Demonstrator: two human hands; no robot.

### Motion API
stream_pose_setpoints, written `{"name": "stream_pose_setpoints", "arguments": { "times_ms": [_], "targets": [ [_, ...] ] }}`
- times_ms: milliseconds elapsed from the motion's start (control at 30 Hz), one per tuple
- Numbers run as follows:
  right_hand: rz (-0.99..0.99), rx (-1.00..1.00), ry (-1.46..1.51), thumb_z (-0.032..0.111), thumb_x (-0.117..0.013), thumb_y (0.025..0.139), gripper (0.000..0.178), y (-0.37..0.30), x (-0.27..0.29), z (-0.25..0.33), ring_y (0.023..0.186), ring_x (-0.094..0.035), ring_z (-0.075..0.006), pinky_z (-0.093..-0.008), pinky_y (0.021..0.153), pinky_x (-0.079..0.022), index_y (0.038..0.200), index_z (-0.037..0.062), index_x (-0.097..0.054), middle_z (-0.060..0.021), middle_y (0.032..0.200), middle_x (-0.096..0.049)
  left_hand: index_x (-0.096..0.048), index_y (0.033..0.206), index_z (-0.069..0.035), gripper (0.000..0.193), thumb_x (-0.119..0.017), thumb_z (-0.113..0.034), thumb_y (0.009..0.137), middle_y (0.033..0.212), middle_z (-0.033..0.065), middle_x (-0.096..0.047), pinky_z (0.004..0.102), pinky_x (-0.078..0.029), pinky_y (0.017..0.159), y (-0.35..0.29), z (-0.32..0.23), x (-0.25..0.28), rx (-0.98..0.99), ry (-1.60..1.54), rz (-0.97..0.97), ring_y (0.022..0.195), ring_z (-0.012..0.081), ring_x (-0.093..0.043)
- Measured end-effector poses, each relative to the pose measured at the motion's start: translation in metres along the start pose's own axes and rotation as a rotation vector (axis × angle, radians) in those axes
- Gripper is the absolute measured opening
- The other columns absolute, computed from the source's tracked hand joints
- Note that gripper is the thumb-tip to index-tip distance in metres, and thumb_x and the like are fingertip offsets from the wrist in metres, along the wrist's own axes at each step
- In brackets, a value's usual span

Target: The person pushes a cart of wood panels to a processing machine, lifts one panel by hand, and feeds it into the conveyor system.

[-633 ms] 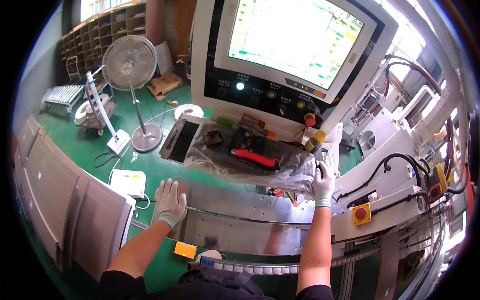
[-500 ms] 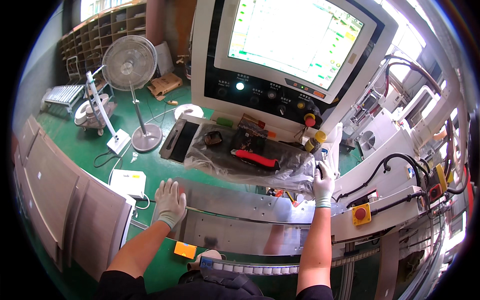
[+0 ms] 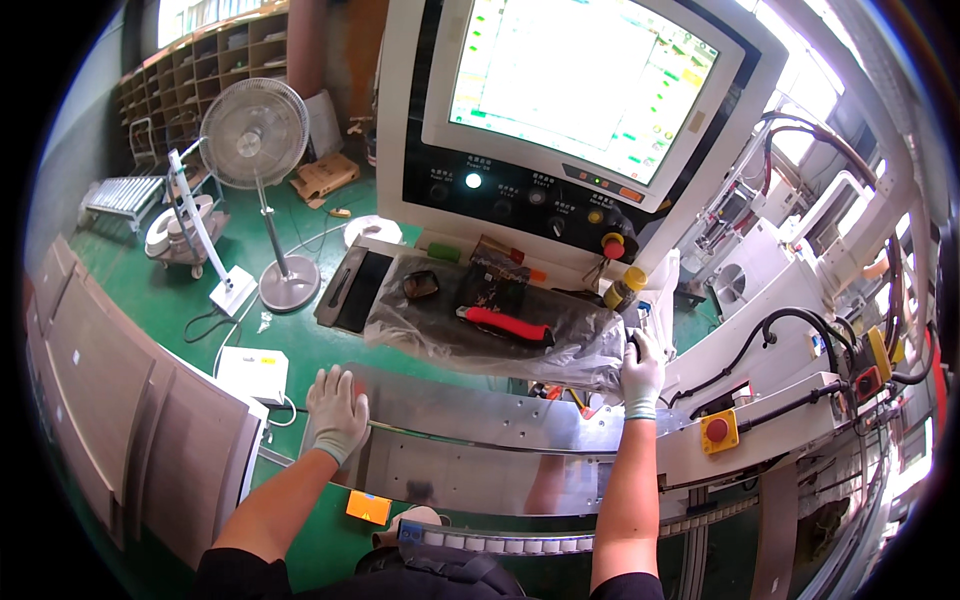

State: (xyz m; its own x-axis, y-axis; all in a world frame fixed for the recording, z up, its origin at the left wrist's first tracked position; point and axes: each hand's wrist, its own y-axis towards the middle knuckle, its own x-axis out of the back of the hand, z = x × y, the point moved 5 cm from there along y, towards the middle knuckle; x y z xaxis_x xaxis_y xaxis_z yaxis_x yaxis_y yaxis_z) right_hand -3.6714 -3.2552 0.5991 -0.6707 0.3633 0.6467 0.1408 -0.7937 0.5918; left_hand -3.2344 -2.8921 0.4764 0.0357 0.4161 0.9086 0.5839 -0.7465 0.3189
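At lower left, I am pressing my left hand (image 3: 337, 411) flat, fingers spread, on the left end of the steel plate (image 3: 470, 430) lying across the middle. To do this well, I judge I should be keeping that palm steady. At centre right, my right hand (image 3: 640, 372) is curling around a dark knob (image 3: 633, 347) beside the plastic sheet (image 3: 500, 330); its grip is partly hidden.
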Motion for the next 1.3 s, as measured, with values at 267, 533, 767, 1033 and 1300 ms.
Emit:
{"name": "stream_pose_setpoints", "arguments": {
  "times_ms": [267,533,767,1033,1300],
  "targets": [
    [-0.016,-0.008,-0.004,0.017,-0.064,0.093,0.034,-0.0008,0.0033,0.0017,0.132,-0.063,-0.0344,-0.0422,0.113,-0.047,0.124,0.0067,-0.074,-0.0193,0.136,-0.069,-0.052,0.146,-0.005,0.06,-0.06,-0.037,0.095,0.157,0.0201,-0.047,0.0589,-0.028,0.121,0.0003,0.0014,-0.0021,0.019,0.014,0.046,0.149,0.0449,-0.037],
    [0.003,-0.02,0.024,0.016,-0.064,0.093,0.033,-0.0017,0.004,0.0046,0.132,-0.062,-0.0358,-0.0426,0.113,-0.047,0.123,0.0066,-0.074,-0.0204,0.138,-0.068,-0.053,0.145,-0.006,0.06,-0.061,-0.037,0.095,0.157,0.0199,-0.047,0.059,-0.029,0.119,-0.0005,0.0034,-0.0047,-0.001,0.026,0.012,0.148,0.045,-0.038],
    [-0.012,-0.012,0.026,0.016,-0.064,0.093,0.033,-0.0022,0.0037,0.0039,0.131,-0.062,-0.0368,-0.0428,0.113,-0.047,0.123,0.0053,-0.074,-0.0215,0.138,-0.068,-0.053,0.145,-0.006,0.059,-0.06,-0.037,0.095,0.157,0.0198,-0.047,0.0586,-0.029,0.12,0.0,0.0023,-0.0034,0.006,0.027,0.022,0.148,0.0446,-0.038],
    [-0.013,-0.03,0.014,0.017,-0.063,0.093,0.033,-0.0025,0.0055,0.0049,0.13,-0.063,-0.0363,-0.0429,0.112,-0.047,0.122,0.007,-0.075,-0.0208,0.137,-0.068,-0.053,0.144,-0.006,0.058,-0.06,-0.037,0.095,0.156,0.0202,-0.047,0.0588,-0.028,0.12,-0.001,0.0032,-0.0055,-0.002,0.023,0.012,0.148,0.0451,-0.038],
    [-0.013,-0.048,0.021,0.017,-0.064,0.092,0.032,-0.0023,0.006,0.0061,0.131,-0.063,-0.0357,-0.0428,0.112,-0.047,0.121,0.0086,-0.076,-0.0195,0.136,-0.069,-0.053,0.144,-0.006,0.058,-0.061,-0.036,0.095,0.156,0.0203,-0.048,0.0593,-0.029,0.119,-0.0004,0.003,-0.0041,-0.011,0.009,0.003,0.148,0.0458,-0.038]
  ]
}}
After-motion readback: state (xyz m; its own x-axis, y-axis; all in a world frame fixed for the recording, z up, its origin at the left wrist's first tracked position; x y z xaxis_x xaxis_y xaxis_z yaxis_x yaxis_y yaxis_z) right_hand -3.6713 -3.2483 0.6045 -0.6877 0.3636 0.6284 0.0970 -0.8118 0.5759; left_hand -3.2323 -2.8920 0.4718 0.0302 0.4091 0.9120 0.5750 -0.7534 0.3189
